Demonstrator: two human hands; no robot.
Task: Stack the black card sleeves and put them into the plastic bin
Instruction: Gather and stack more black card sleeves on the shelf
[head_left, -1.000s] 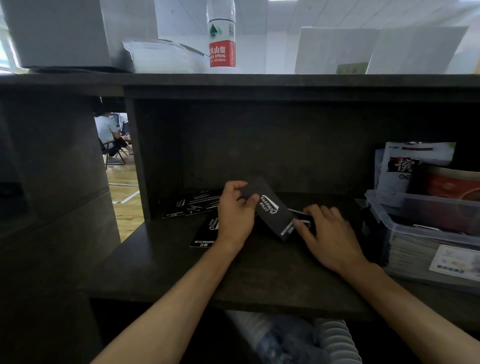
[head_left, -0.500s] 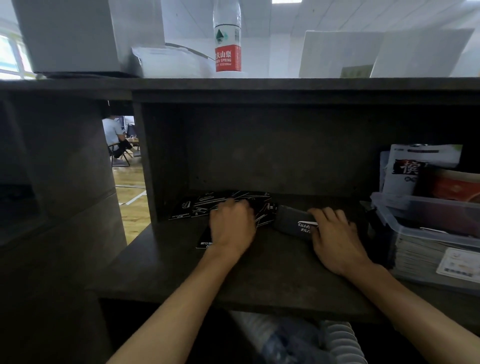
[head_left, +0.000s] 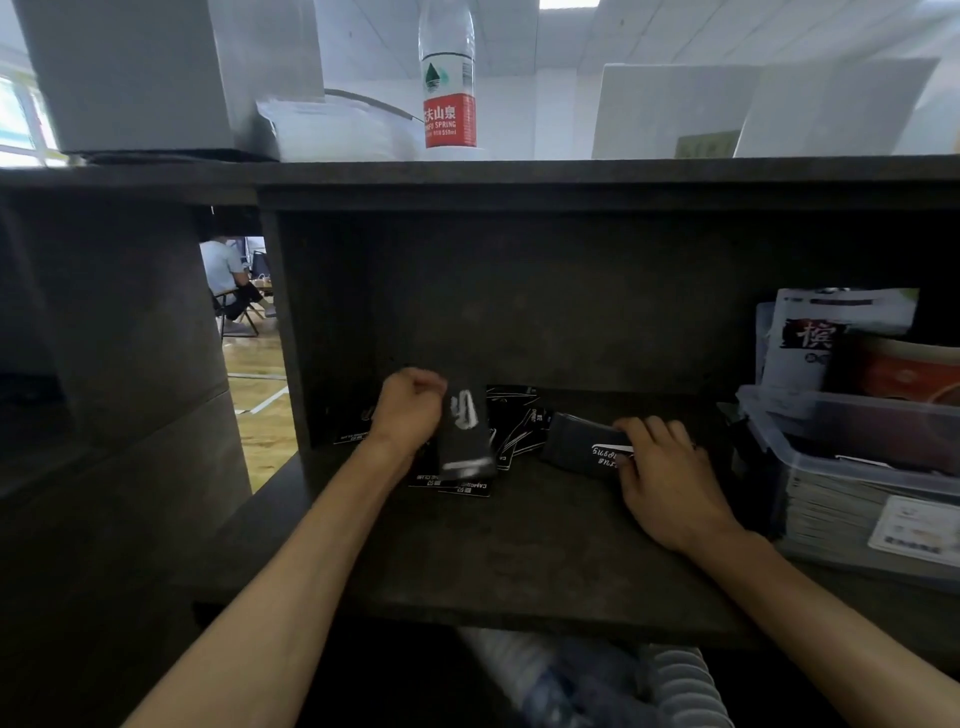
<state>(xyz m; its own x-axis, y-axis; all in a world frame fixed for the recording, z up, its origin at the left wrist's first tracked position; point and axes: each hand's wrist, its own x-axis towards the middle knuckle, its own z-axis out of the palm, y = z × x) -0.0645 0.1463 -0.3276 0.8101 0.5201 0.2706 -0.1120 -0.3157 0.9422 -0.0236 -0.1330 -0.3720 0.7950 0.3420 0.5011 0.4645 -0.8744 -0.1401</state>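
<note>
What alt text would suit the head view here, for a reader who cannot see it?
On a dark shelf, the left hand lifts a black card sleeve above scattered sleeves, while the right hand holds a gathered stack. A clear plastic bin sits at right, already holding items.

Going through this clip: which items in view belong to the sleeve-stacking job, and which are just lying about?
Part of the job:
left hand gripping one black sleeve
right hand holding the sleeve stack
loose sleeves on the shelf
plastic bin

Lying about:
water bottle
snack packets
white box
</note>
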